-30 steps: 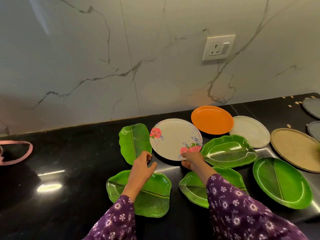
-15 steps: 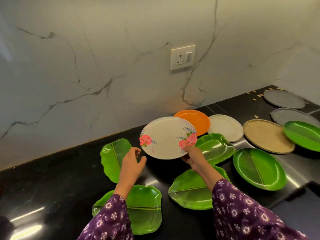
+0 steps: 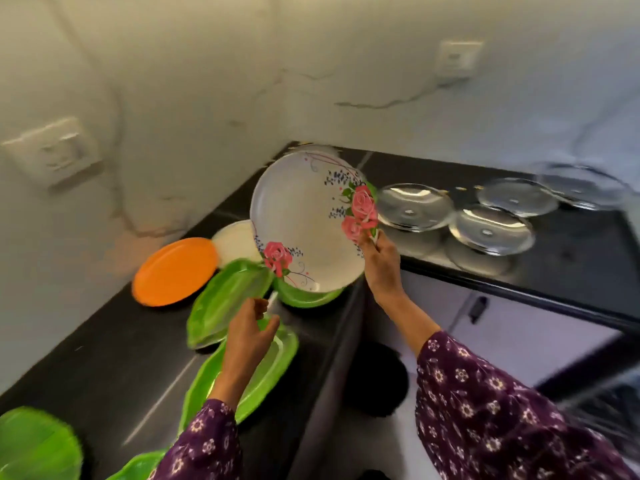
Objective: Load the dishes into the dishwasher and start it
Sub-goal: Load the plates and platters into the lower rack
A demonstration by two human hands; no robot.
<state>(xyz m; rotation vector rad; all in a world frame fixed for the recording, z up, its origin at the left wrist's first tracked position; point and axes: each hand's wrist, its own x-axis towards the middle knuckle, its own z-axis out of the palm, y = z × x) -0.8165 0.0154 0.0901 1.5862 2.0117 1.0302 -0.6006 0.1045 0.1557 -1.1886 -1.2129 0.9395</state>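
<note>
Black counter (image 3: 86, 358) edge: right hand (image 3: 381, 268) pinches tilted floral plate (image 3: 304, 223) by rim.

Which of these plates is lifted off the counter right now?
The white plate with pink roses: the right hand pinches its rim, holding it tilted, while the orange plate and green plates rest on the counter.

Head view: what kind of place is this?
Probably a home kitchen: black countertop, marble-look wall with a socket, cabinet door below, and a floral plate gripped by the right hand.
</note>
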